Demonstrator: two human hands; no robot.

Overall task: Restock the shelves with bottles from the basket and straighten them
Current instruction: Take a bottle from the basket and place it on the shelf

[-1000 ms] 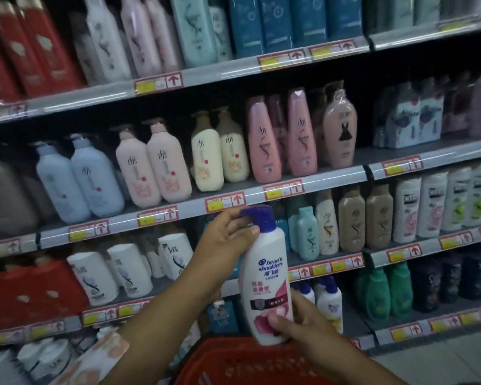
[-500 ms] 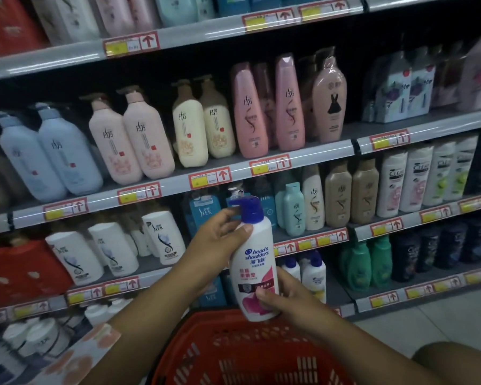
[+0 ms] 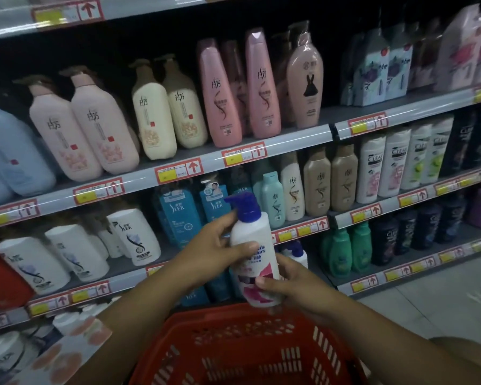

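Observation:
I hold a white shampoo bottle [image 3: 254, 245] with a blue pump cap and a pink label upright above the red basket [image 3: 242, 348]. My left hand [image 3: 214, 245] grips its upper body, thumb across the label and fingers behind the neck. My right hand [image 3: 292, 282] grips its lower part from the right, thumb on the pink label. Just behind the bottle, on a low shelf, stand matching white bottles with blue caps [image 3: 297, 252], mostly hidden.
Shelves fill the view: pink and cream pump bottles [image 3: 106, 134] above, blue bottles [image 3: 178, 215], beige bottles [image 3: 328, 179], white bottles [image 3: 383, 162] in the middle, green bottles [image 3: 347, 248] lower right. Grey floor [image 3: 442, 307] lies at right.
The view has tilted down and the shelves appear higher. The bottle has turned, so its pump spout now points left, and my left thumb lies across its label. Both hands keep their hold.

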